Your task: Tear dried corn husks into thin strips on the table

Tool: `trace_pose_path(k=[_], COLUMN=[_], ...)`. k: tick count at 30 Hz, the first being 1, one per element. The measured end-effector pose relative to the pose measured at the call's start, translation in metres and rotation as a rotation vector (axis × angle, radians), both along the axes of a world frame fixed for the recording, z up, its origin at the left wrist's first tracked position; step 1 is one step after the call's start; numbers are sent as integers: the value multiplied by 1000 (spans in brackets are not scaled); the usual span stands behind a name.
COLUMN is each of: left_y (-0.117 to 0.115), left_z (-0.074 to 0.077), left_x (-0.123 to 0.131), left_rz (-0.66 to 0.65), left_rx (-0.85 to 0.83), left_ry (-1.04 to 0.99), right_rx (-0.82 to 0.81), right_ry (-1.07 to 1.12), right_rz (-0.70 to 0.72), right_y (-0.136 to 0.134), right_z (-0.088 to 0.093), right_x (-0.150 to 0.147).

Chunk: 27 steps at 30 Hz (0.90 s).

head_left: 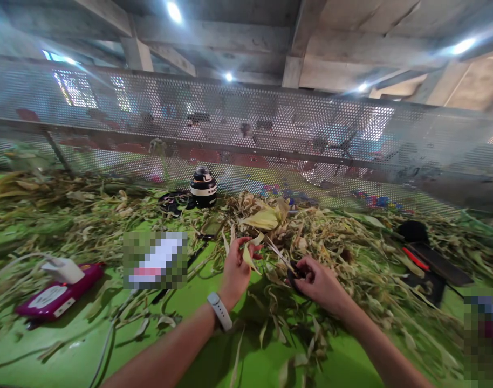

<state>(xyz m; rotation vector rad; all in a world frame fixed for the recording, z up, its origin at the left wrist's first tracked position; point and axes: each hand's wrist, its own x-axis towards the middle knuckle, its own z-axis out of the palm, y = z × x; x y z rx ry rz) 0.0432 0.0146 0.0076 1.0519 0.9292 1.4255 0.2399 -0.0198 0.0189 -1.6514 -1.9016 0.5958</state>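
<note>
At frame centre, a pale-yellow leafy husk strip (248, 258) is pinched by the left hand (236, 265); black-handled metal scissors (287, 262) are gripped by the right hand (317, 280). Cutting appears in hand; a steadied strip seems called for.

One left hand (236, 269), one right hand (318, 281), one pair of black-handled scissors (292, 269), one white-strapped watch (219, 311), one magenta power strip (66, 295), one white charger plug (64, 271), one black-and-cream bottle (203, 188), one green counter (214, 366), and dried husk strips (80, 226) too many to count.
</note>
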Motion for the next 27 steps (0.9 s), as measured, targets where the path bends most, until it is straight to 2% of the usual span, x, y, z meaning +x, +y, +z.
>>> trace_pose_path(k=[3, 9, 13, 17, 23, 27], left_y=[-2, -10, -9, -8, -15, -17], left_z=[-4, -9, -9, -9, -3, 1], left_x=[0, 3, 3, 3, 12, 13], left_rz=[-6, -60, -31, 4, -45, 20], left_rx=[22, 167, 136, 116, 33, 59], left_ry=[32, 129, 73, 69, -68, 6], right_rx=[17, -9, -60, -117, -170, -174], right_ry=[24, 133, 256, 282, 379, 475], right_rz=[28, 38, 116, 154, 176, 180], right_y=[-4, -5, -8, -11, -13, -12], right_z=[1, 0, 0, -1, -7, -11], right_x=[-7, -13, -18, -24, -29, -30])
